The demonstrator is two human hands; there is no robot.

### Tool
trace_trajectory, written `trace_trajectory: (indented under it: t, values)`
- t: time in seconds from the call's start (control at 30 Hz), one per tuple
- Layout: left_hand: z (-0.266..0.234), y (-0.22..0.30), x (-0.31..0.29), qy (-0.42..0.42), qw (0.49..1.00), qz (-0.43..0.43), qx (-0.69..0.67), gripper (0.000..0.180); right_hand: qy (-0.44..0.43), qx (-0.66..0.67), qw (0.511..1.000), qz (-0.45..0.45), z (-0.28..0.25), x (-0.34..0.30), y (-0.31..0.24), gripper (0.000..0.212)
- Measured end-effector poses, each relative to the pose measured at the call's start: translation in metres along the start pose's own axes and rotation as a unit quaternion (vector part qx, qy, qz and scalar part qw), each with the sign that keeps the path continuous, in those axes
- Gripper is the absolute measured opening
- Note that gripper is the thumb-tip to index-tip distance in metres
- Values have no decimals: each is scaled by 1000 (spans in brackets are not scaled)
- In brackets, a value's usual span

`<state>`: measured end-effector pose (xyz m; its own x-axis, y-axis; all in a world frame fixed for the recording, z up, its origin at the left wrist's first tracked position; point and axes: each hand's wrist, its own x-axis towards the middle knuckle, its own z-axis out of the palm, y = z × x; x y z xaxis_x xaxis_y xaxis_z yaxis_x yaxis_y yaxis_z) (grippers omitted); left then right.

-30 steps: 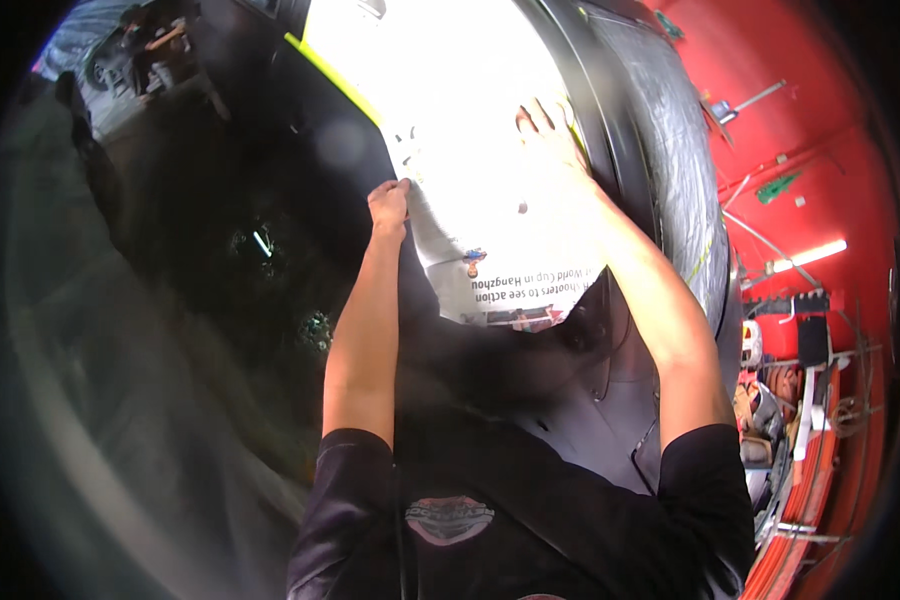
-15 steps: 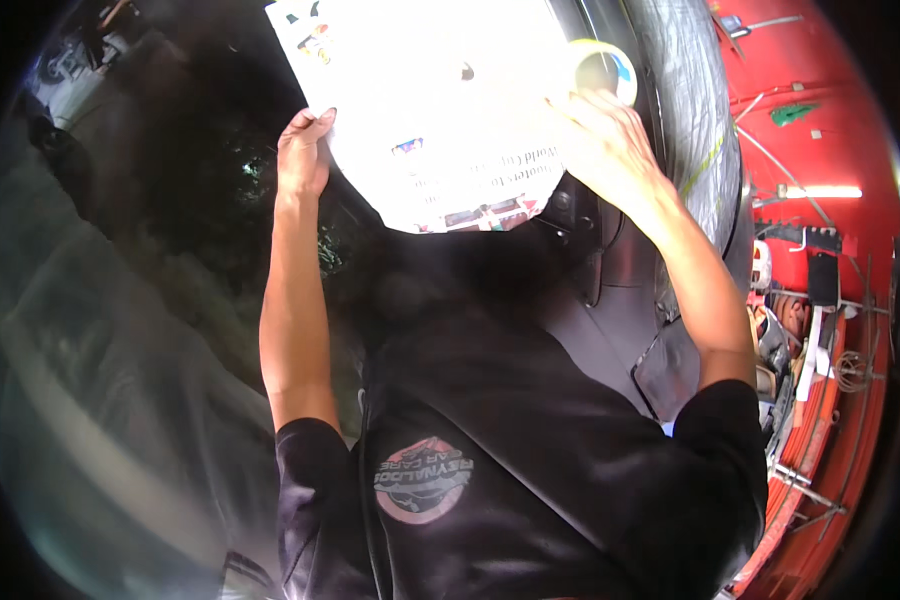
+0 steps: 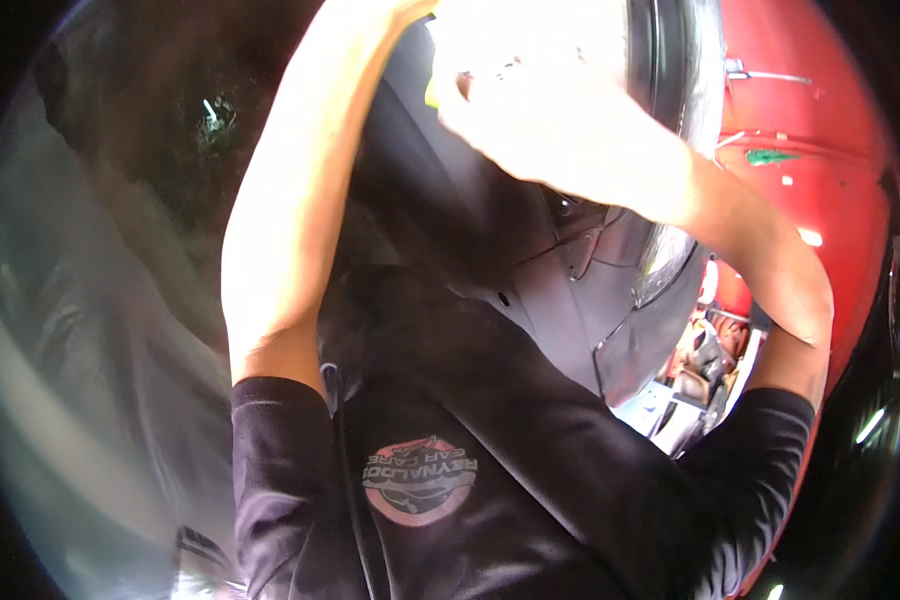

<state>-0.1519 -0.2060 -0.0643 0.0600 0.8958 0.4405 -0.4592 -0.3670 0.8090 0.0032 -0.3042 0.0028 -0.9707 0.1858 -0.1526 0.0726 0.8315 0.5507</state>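
Note:
My right hand [image 3: 515, 115] is bent inward at the top centre, washed out by glare, its fingers curled. A yellow sliver of the roll of tape [image 3: 431, 93] shows at its fingertips; the rest of the roll is hidden. Behind and above the hand is the white, overexposed newspaper sheet [image 3: 530, 30], its print mostly lost in the glare. My left forearm [image 3: 295, 190] reaches up past the upper edge, and the hand itself lies outside the picture.
Dark car body panels [image 3: 450, 180] stand in front of me, with crinkled plastic sheeting [image 3: 705, 90] along their right side. Farther right are a red wall [image 3: 820, 110] and a cluttered shelf of tools and parts [image 3: 710, 365]. Dark ground lies left.
My left hand has moved up and out of the picture. My right hand has swung inward to the left with the tape. The newspaper has shifted up and right, its lower edge no longer showing.

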Motion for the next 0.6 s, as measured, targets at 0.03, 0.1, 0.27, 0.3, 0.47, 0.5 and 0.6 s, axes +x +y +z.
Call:
trace_trajectory:
  t: [0.03,0.1,0.27,0.3,0.47,0.5,0.6]
  values:
    - [0,3,4,16,999,14,27,37,-2,34,999,-10,4,2,9,30]
    - [8,6,5,22,998,29,48,34,-31,105,994,-2,7,-6,27,28]
    - [25,14,5,34,994,67,76,26,-47,133,990,10,12,-21,39,23]
    - [28,17,2,36,993,75,82,25,-51,98,994,19,14,-20,38,22]
    - [40,31,-22,76,982,135,109,18,-110,-123,985,58,24,-27,51,27]
    - [35,38,-32,99,975,158,122,17,-116,-174,976,62,27,-28,59,29]
    - [54,22,-75,187,943,250,116,15,-64,-47,987,140,-10,-37,47,27]
